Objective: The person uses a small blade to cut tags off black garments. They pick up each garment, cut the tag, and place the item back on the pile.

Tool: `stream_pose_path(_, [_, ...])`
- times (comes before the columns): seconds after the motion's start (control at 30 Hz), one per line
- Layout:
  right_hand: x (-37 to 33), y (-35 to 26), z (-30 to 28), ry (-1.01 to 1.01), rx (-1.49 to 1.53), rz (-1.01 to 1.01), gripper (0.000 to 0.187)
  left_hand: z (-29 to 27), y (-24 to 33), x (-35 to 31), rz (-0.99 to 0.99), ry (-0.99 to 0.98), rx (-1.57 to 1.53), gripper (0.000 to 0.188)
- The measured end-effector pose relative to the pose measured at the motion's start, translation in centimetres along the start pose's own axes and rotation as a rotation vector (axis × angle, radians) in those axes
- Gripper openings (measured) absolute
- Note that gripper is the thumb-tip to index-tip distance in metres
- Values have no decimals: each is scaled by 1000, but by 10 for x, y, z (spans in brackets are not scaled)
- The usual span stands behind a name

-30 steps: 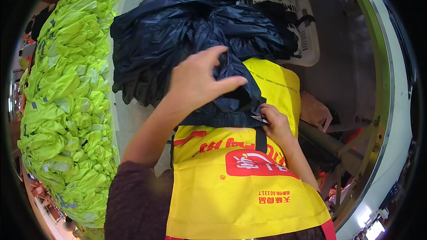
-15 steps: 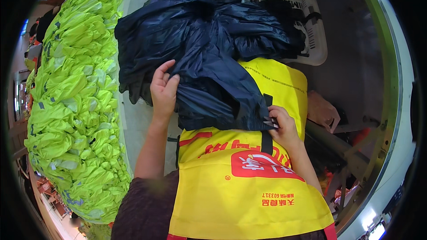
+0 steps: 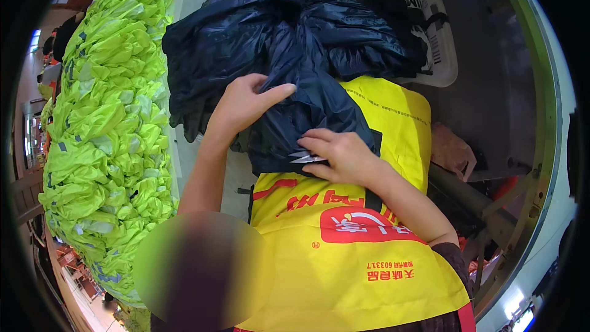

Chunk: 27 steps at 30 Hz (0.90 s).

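Observation:
A dark navy garment point(image 3: 246, 37) of thin shiny fabric lies spread in folds before me, its near end over my yellow apron point(image 3: 295, 264). My left hand point(image 3: 243, 104) is at the garment's middle, thumb stretched out and apart from the fingers; nothing shows in its grasp. Close to the near hem, my right hand point(image 3: 344, 157) is closed around small metal thread snips point(image 3: 305, 158). Their pointed silver blades stick out to the left over the fabric; the grip is hidden inside the hand.
A long heap of neon yellow-green garments point(image 3: 117, 129) fills the left side. Behind the navy garment stands a white plastic basket point(image 3: 447, 55) with dark cloth. A pinkish plastic bag point(image 3: 452, 150) hangs at the right, near a metal frame point(image 3: 541, 86).
My right hand has moved left along the near hem with the snips. My left hand has shifted right and slightly up, over the garment's middle.

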State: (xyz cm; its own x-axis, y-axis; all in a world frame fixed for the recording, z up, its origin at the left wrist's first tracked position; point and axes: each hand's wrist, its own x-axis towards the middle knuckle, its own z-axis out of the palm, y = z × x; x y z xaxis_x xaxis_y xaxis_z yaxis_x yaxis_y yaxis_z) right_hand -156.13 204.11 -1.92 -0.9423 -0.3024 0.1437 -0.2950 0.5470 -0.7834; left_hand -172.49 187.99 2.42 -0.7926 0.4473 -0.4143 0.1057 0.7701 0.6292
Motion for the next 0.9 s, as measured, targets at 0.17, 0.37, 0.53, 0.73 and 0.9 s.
stream_pose_path(0.17, [2,-4,3,-100,17,-5,34,13,8,22,37,-225,189,41])
stream_pose_path(0.37, [3,4,-17,-37,424,60,28,39,-32,11,-170,-112,-1101,26])
stream_pose_path(0.53, [37,23,-31,414,398,223,23,45,-38,1,-146,-110,-1388,32])
stream_pose_path(0.73, [73,48,-1,417,325,279,26,52,-34,4,-125,-161,-1506,34])
stream_pose_path(0.9, [78,47,5,498,956,475,17,60,-39,6,-160,-156,-1581,30])
